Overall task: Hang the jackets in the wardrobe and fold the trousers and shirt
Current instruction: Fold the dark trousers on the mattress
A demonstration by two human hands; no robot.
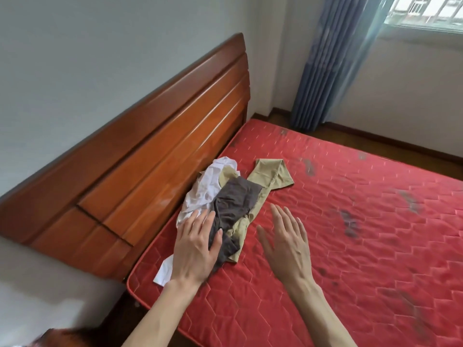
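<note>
We see a red quilted mattress [350, 234] with dark smudges, and everything here is placed relative to it. The clothes pile sits on its near-left corner, right beside the wooden headboard [160, 156] that runs along the mattress's left edge. In the pile, a white shirt [208, 186] lies crumpled on the headboard side, a strip of it trailing toward the mattress's front corner. Grey-brown trousers [233, 204] lie bunched on top in the middle. Khaki trousers [273, 174] lie under them, one leg stretching out flat toward the mattress's middle and far end.

Our left hand [198, 246] rests palm down on the pile, fingers loosely together, thumb out, over the grey-brown trousers and the shirt edge; nothing pinched. Our right hand [285, 241] is over bare mattress just right of the pile, palm down, fingers straight and slightly spread, holding nothing; we cannot tell whether it touches the fabric.

Beyond the mattress's far end, a blue curtain [325, 71] hangs beside a window [426, 13].
</note>
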